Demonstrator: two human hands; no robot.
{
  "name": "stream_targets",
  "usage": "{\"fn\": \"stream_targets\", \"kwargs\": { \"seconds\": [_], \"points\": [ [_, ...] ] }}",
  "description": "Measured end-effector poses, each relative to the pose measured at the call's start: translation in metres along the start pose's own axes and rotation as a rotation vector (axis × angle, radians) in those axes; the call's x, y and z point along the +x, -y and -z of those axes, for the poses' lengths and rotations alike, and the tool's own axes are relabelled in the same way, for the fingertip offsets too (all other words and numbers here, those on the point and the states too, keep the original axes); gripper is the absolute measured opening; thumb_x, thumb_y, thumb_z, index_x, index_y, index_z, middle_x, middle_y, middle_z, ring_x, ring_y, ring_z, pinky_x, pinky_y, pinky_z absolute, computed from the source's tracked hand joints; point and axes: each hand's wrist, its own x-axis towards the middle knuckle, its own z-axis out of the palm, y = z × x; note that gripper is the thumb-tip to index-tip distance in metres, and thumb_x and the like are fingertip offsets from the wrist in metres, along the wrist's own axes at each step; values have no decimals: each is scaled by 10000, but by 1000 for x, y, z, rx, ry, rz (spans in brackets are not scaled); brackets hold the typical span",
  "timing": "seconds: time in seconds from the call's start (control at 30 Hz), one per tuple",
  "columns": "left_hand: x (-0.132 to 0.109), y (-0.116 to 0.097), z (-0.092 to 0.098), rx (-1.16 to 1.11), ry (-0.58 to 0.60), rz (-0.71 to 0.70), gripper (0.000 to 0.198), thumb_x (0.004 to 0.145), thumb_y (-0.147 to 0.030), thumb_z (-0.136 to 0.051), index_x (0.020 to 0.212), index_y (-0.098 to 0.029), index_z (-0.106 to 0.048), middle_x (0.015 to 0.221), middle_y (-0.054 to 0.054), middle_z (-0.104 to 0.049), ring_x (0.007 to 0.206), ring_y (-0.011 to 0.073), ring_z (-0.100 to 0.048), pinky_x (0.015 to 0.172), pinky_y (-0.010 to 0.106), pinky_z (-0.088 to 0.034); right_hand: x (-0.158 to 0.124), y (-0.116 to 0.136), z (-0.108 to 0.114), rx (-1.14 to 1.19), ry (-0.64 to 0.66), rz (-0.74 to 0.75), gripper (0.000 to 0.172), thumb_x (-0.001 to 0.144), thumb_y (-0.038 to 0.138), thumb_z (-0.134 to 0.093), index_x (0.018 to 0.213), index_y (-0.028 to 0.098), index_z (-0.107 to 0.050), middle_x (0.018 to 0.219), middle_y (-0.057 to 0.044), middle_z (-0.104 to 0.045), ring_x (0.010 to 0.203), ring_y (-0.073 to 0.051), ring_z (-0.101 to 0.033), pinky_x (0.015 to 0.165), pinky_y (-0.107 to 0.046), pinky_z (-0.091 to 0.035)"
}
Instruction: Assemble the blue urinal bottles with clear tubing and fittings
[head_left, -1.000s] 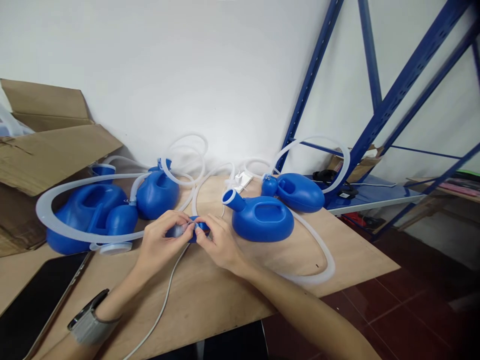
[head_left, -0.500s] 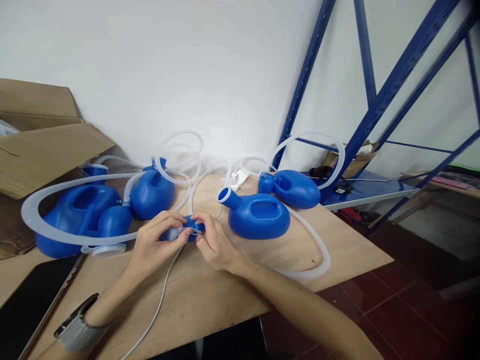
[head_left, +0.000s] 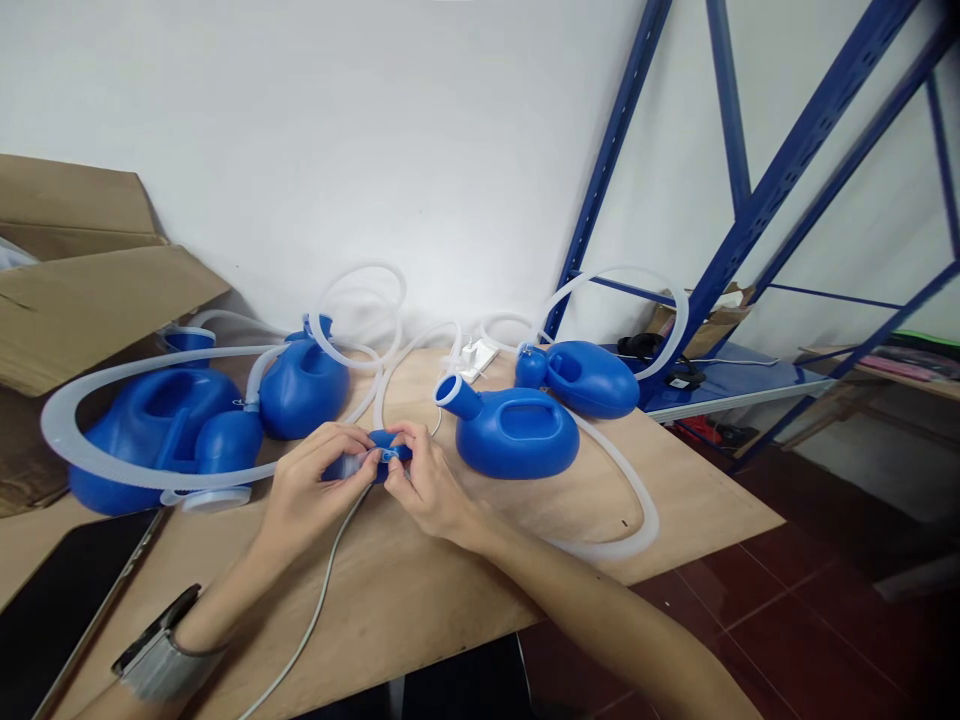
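Close together above the wooden table, my left hand (head_left: pixel 322 475) and my right hand (head_left: pixel 424 480) both grip a small blue urinal funnel (head_left: pixel 382 440). Thumbs and fingertips of both hands pinch a clear plastic strap or tab at its near side; most of the funnel is hidden behind the fingers. Just right of my right hand, a blue urinal bottle (head_left: pixel 517 450) lies with its open white-rimmed neck pointing up and left. A translucent hose (head_left: pixel 379 400) runs up from behind the funnel toward the wall.
More blue urinal bottles with hoses stand on the left (head_left: pixel 135 420), centre left (head_left: pixel 300 390) and right (head_left: pixel 600 380). A cardboard box (head_left: pixel 97 290), a dark tablet-like device (head_left: pixel 75 580), a white power strip (head_left: pixel 476 358), a white cable (head_left: pixel 322 600) and a blue metal rack (head_left: pixel 787 120) surround them.
My right fingertips have shifted slightly left, nearer the left thumb, and the clear tab is now pressed closer against the blue funnel. Everything else stays put.
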Motion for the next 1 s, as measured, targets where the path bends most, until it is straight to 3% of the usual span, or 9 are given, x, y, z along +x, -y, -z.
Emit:
{"fn": "stream_targets", "kwargs": {
  "seconds": [0.17, 0.33, 0.4, 0.53, 0.63, 0.73, 0.83, 0.93, 1.0],
  "points": [
    [-2, -1, -5, 51, 18, 17, 218, 929, -340, -670, 755, -229, -603, 862, 27, -720, 821, 183, -692, 767, 315, -555, -1, 0, 0, 71, 5, -37, 380, 949, 242, -455, 1313, 175, -367, 1091, -102, -678, 1063, -242, -653, 956, -426, -512],
    [-3, 8, 2, 78, 24, 13, 201, 927, -334, -644, 772, -225, -577, 870, 34, -709, 808, 186, -690, 773, 314, -553, -1, 0, 1, 42, 27, -26, 363, 1004, 299, -473, 1339, 171, -418, 1045, -88, -680, 1003, -230, -660, 938, -409, -521],
    [-3, 15, 9, 70, 78, -28, 125, 924, -340, -636, 894, -218, -640, 981, 62, -723, 906, 213, -712, 841, 327, -564, 2, 3, 3, 15, 47, 39, 359, 1038, 351, -486, 1351, 176, -465, 1098, -101, -677, 1020, -224, -654, 952, -403, -526],
    [-5, 27, 16, 91, 309, -10, 443, 897, -469, -667, 1257, -212, -645, 1225, 105, -718, 1108, 283, -709, 939, 365, -570, 9, 18, 20, -74, 111, 134, 309, 1086, 374, -468, 1329, 213, -570, 1213, -100, -658, 1145, -215, -619, 1049, -408, -510],
    [-5, 27, 13, 105, 368, 89, 442, 870, -524, -708, 1193, -224, -669, 1133, 59, -759, 1028, 262, -732, 934, 350, -566, 10, 28, 55, -172, 33, 143, 347, 1048, 405, -561, 1336, 217, -604, 1335, -114, -592, 1273, -226, -575, 1121, -406, -477],
    [-1, 23, 12, 85, 277, 254, 461, 823, -611, -716, 1066, -220, -697, 1026, 43, -762, 928, 256, -726, 854, 338, -570, 4, 19, 117, -292, -244, 128, 313, 1025, 407, -578, 1259, 214, -658, 1338, -123, -603, 1279, -251, -586, 1115, -416, -475],
    [4, 21, 14, 28, 174, 496, 590, 736, -713, -727, 1045, -212, -691, 921, 37, -737, 778, 239, -689, 678, 307, -551, -12, -19, 184, -350, -471, -146, 308, 1042, 426, -511, 1150, 191, -679, 1101, -106, -720, 1057, -256, -687, 966, -409, -536],
    [6, 23, 15, -28, 132, 648, 673, 666, -758, -745, 1048, -208, -682, 847, 21, -705, 662, 199, -625, 606, 287, -516, -38, -65, 224, -596, -182, -520, 291, 1030, 334, -500, 1186, 180, -691, 1062, -119, -755, 1008, -272, -709, 936, -395, -518],
    [7, 23, 15, -10, 117, 686, 691, 640, -765, -752, 1045, -209, -691, 835, 20, -702, 642, 190, -606, 606, 287, -507, -59, -89, 228, -797, 7, -619, 338, 1048, 265, -428, 1228, 157, -693, 1181, -163, -731, 1097, -278, -689, 971, -383, -493]
  ]
}}
